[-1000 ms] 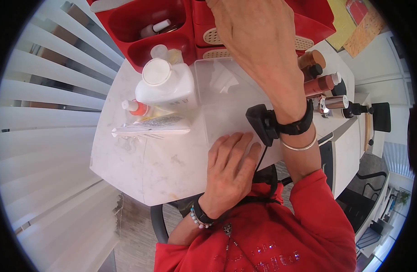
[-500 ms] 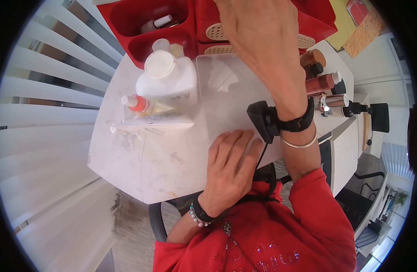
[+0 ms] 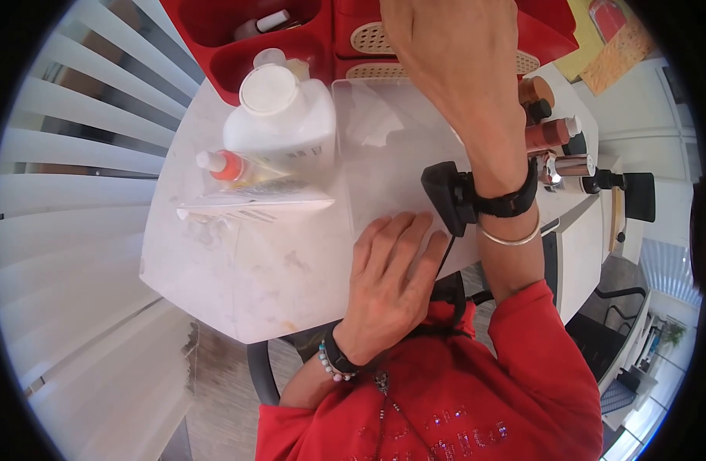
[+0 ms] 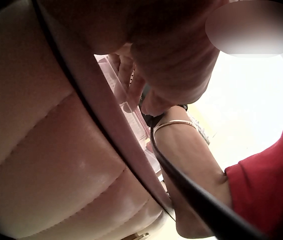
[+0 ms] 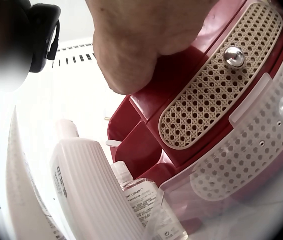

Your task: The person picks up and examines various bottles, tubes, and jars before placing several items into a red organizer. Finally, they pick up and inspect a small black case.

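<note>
My right hand (image 3: pixel 457 65) reaches over the red organizer (image 3: pixel 322 46), its fingertips past the top edge of the head view. In the right wrist view, the hand (image 5: pixel 136 45) is above the organizer's woven-front drawer (image 5: pixel 221 75), which has a silver knob (image 5: pixel 234 57); whatever the fingers hold is hidden. My left hand (image 3: pixel 391 276) rests on the near edge of the white table (image 3: pixel 284 284), fingers relaxed and holding nothing. Between the left hand and the organizer is a clear plastic box (image 3: pixel 384 146).
Left of the box stand a large white bottle (image 3: pixel 280 123), a small bottle with an orange collar (image 3: pixel 228 165) and a white packet (image 3: pixel 257 206). A small bottle with a white cap (image 3: pixel 261 24) lies in an organizer compartment. Several cosmetic bottles (image 3: pixel 549 134) are beyond the right wrist.
The head view has shifted slightly, so the organizer and bottles sit a little higher. My right hand appears slightly farther right, still over the organizer. The left hand keeps its place.
</note>
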Motion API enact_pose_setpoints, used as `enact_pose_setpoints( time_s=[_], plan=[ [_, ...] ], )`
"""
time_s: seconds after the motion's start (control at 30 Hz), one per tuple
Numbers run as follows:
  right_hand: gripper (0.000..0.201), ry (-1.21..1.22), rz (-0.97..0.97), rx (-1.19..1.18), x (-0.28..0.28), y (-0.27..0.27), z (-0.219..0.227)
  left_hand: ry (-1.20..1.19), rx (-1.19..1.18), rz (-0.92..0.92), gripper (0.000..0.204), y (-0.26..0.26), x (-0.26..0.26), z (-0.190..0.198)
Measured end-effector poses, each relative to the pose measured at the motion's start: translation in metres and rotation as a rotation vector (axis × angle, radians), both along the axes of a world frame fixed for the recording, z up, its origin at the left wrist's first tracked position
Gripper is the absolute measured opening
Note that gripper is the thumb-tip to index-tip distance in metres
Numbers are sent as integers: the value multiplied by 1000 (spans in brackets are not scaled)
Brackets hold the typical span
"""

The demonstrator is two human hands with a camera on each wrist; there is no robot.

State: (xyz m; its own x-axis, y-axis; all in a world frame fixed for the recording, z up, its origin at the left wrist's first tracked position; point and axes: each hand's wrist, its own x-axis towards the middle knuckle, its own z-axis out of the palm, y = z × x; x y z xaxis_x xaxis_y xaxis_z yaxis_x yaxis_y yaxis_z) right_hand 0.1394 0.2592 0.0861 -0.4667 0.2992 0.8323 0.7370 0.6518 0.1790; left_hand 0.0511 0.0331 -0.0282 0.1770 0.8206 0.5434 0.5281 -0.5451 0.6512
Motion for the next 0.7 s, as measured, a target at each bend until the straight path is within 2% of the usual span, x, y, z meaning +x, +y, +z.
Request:
enact_pose_setpoints(
  time_s=[0.17,0.2,0.23,0.37,0.57,0.7],
  plan=[
    [4,-1,-2,-16,-1,0,-1,2,-3,-3,42,-1,0,-2],
    [2,71,38,-66,-1,0,-1,-3,-1,-5,41,-1,0,-3],
    [4,144,77,-115,-1,0,0,-8,2,-7,40,0,0,-3],
    [10,154,84,-107,-2,0,-1,-8,3,-4,39,-1,0,-3],
    [10,69,63,-25,2,4,-3,-16,20,-5,37,1,2,-5],
    [12,125,162,71,5,14,-13,-9,33,8,37,0,4,-8]
  ],
)
